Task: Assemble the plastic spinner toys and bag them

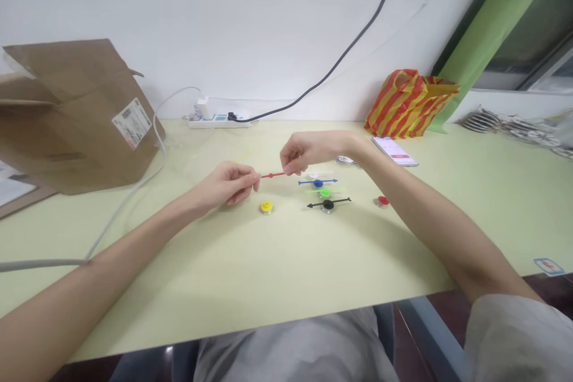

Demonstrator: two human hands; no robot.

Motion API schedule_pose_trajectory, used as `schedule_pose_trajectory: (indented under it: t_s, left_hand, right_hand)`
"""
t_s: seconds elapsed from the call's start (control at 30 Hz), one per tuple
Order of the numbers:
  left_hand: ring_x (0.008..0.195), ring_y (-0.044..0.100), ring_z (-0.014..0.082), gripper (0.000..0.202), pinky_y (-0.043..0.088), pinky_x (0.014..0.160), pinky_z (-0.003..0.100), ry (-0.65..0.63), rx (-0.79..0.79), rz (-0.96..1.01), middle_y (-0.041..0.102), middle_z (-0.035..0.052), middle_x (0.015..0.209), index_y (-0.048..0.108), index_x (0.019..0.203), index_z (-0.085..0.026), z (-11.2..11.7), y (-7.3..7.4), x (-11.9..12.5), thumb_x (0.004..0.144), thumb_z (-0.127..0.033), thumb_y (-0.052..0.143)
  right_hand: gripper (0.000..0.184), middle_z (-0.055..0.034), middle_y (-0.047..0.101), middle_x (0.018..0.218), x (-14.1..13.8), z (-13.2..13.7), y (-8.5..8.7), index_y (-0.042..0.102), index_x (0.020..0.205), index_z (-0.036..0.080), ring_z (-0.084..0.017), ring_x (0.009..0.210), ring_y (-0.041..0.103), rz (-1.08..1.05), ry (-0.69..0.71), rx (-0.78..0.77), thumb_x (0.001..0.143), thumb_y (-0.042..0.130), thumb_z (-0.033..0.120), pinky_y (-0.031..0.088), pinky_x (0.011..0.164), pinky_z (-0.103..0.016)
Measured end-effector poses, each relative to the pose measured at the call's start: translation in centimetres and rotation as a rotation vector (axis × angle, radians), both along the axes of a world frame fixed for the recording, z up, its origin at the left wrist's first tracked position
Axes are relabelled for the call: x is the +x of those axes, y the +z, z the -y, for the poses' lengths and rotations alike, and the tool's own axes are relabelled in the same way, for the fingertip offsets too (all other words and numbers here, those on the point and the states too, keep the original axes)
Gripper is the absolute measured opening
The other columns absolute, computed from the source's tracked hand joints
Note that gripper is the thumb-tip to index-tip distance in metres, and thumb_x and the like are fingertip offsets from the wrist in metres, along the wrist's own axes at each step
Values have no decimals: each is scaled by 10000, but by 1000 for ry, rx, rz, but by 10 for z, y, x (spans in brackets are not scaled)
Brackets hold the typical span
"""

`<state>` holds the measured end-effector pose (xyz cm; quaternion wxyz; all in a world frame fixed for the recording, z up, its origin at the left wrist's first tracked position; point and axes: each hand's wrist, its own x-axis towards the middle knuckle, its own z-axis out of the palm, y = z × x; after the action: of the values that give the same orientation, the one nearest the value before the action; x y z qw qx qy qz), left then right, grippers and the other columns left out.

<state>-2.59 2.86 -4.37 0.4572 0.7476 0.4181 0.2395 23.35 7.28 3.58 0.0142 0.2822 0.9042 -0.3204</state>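
Between my hands is a thin red spinner arrow [271, 175], raised a little above the table. My left hand [233, 184] pinches its left end, and my right hand [297, 153] pinches the other end from above. Just below the arrow stands a yellow round spinner base [267, 208] with a clear foot. To the right, in a column, are a blue arrow spinner [318, 183], a green one [324, 193] and a black one [328, 205]. A pale white one [314, 175] shows partly behind them. Beside my right forearm lies a red spinner base [382, 201].
An open cardboard box [80, 125] stands at the left, with a grey cable [120, 206] running past it. A power strip [219, 121] lies along the wall. Right of centre at the back are a phone [395, 151] and a striped red and yellow bag [400, 104].
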Motion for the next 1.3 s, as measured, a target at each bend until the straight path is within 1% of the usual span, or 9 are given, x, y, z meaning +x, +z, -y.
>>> schedule_pose_trajectory:
  t_s: [0.27, 0.5, 0.63, 0.73, 0.83, 0.97, 1.07, 1.17, 1.3]
  left_hand:
    - [433, 327, 80, 412, 256, 441, 210, 4, 71, -76, 447, -44, 474, 622, 780, -168, 3, 1, 3, 994, -512, 542]
    - [433, 354, 75, 423, 280, 457, 205, 46, 42, 30, 462, -41, 458, 595, 742, -169, 5, 2, 4, 995, -504, 543]
    - [438, 359, 76, 440, 289, 462, 207, 66, 67, 59, 460, -37, 445, 591, 724, -167, 7, 4, 7, 999, -506, 540]
    - [448, 364, 86, 451, 298, 463, 212, 97, 78, 75, 455, -33, 443, 579, 706, -174, 8, 4, 9, 1000, -513, 534]
    - [461, 368, 94, 445, 299, 463, 213, 130, 64, 55, 436, -32, 447, 576, 691, -180, 7, 2, 9, 984, -513, 553]
    - [440, 334, 87, 406, 252, 437, 214, 105, -1, -17, 439, -37, 468, 594, 709, -188, 0, -7, 5, 952, -513, 595]
    - [441, 358, 91, 434, 258, 429, 211, 94, -20, -53, 475, -24, 487, 613, 725, -189, -5, -12, 3, 951, -557, 575]
    - [453, 371, 90, 429, 272, 434, 201, 89, -39, -76, 490, -24, 502, 631, 759, -183, -6, -11, 4, 957, -556, 558]
    - [496, 404, 90, 398, 312, 471, 189, 89, -50, -131, 516, -19, 540, 652, 794, -170, -1, -6, 7, 967, -514, 550]
  right_hand:
    - [126, -27, 706, 750, 4, 5, 8, 680, 796, 145, -134, 682, 590, -6, 6, 6, 884, 679, 235, 396, 609, -261]
    - [141, -26, 705, 749, -12, 8, -8, 668, 832, 144, -125, 671, 592, -47, 51, 11, 935, 612, 222, 399, 601, -249]
    - [126, 15, 616, 636, -19, 12, -1, 670, 846, 138, -102, 593, 509, -134, 80, 167, 936, 585, 158, 361, 585, -246]
    - [140, 20, 579, 628, 7, 18, 16, 711, 863, 135, -103, 599, 465, -197, 39, 305, 928, 590, 163, 334, 586, -252]
    - [202, -9, 627, 715, 61, 27, 23, 763, 954, 136, -116, 630, 466, -171, -105, 333, 946, 595, 247, 329, 588, -264]
    - [305, -75, 711, 890, 142, 42, 3, 807, 1028, 145, -157, 749, 555, 8, -232, 136, 943, 612, 365, 389, 649, -283]
    - [362, -79, 704, 905, 181, 55, -22, 809, 1076, 151, -163, 767, 558, 2, -335, 25, 943, 613, 426, 405, 668, -293]
    - [385, -75, 697, 889, 192, 68, -45, 794, 1131, 152, -155, 739, 522, -188, -455, 9, 936, 637, 445, 393, 651, -301]
    - [385, -37, 629, 745, 192, 75, -77, 749, 1185, 178, -155, 675, 510, -538, -645, -32, 928, 663, 451, 389, 603, -302]
